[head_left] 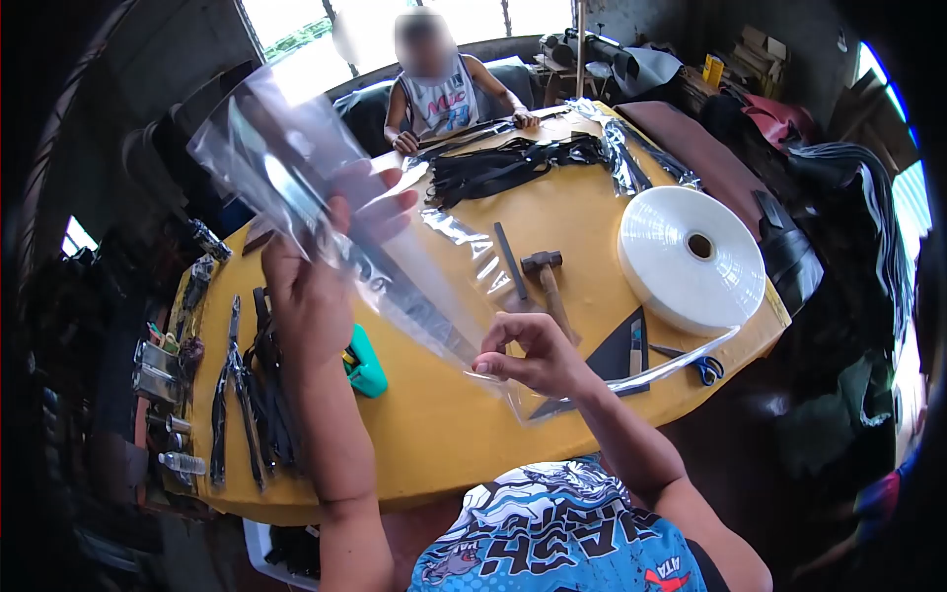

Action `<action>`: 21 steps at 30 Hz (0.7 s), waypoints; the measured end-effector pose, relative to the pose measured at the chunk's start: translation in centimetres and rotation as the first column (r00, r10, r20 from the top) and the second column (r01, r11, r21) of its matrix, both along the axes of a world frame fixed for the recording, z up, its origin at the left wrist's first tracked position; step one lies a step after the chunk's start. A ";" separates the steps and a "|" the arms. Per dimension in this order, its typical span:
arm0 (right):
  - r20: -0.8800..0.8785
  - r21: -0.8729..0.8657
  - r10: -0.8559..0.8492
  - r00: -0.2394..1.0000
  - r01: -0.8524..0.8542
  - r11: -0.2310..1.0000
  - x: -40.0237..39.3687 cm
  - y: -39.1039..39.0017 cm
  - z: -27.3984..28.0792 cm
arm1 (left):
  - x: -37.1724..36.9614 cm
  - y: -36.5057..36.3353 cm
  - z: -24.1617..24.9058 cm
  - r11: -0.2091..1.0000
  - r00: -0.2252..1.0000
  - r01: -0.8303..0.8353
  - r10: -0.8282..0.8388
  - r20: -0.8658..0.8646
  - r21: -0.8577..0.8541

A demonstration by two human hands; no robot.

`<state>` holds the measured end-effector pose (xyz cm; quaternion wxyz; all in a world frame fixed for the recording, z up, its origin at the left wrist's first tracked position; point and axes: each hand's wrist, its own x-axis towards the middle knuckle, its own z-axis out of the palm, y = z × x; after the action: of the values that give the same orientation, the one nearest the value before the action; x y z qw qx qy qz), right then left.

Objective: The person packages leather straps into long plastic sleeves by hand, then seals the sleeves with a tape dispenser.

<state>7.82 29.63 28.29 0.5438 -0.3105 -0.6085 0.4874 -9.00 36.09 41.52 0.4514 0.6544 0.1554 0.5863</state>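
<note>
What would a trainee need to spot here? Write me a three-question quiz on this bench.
1. True or false: both hands hold the clear plastic sleeve above the yellow table.
2. Which lies nearest the big roll of clear film? A) hammer B) pliers C) teal object
3. Fill in: the right hand pinches the sleeve's ____ end, and the left hand grips higher up.

Key: 1 true; 2 A; 3 lower.
</note>
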 end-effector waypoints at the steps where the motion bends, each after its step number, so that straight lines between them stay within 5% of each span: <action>1: 0.002 0.002 0.002 1.000 -0.002 1.000 -0.1 0.6 -0.5 | 0.3 0.2 0.0 1.000 0.998 0.012 -0.011 0.061 -0.017; 2: -0.001 0.032 -0.032 0.999 0.032 0.999 -0.1 1.4 -1.1 | 0.2 0.9 -0.7 0.984 0.976 0.169 -0.159 0.149 -0.057; 3: -0.005 0.063 -0.066 0.998 0.066 0.996 -0.2 1.9 -1.2 | 1.0 1.5 -1.0 0.995 0.993 0.039 -0.028 0.118 -0.089; 7: 0.113 0.013 -0.142 0.983 0.142 0.990 -0.3 4.7 0.1 | 2.7 3.1 -5.0 0.973 0.998 0.008 0.007 0.063 -0.232; 11: 0.127 0.011 -0.185 0.975 0.185 0.983 0.0 6.5 0.1 | 3.3 4.5 -9.0 0.944 0.927 0.286 -0.228 0.297 -0.167; 14: 0.038 -0.061 -0.104 0.994 0.106 0.992 0.1 7.3 -0.7 | 3.6 4.0 -8.8 0.993 0.996 -0.066 0.059 -0.070 -0.101; 15: -0.060 -0.037 -0.068 0.996 0.066 0.997 0.2 7.7 -1.9 | 3.2 4.3 -8.8 0.979 0.999 -0.012 0.005 -0.037 -0.201; 19: 0.338 0.187 -0.353 0.872 0.305 0.934 3.3 1.8 -1.2 | 3.2 3.9 -8.6 0.975 0.998 -0.063 0.058 -0.030 -0.212; 20: 0.532 0.150 -0.334 0.778 0.301 0.942 4.8 0.1 -1.7 | 2.7 4.1 -9.1 0.978 0.997 -0.075 0.072 -0.020 -0.192; 21: 0.665 0.319 -0.438 0.605 0.300 0.899 6.4 -1.2 -3.6 | 2.6 3.4 -8.8 0.974 0.995 -0.100 0.104 0.010 -0.201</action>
<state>14.22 28.46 24.64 0.3734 -0.5467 -0.7349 0.1465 -6.39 39.51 32.68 0.4861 0.5907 0.2423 0.5967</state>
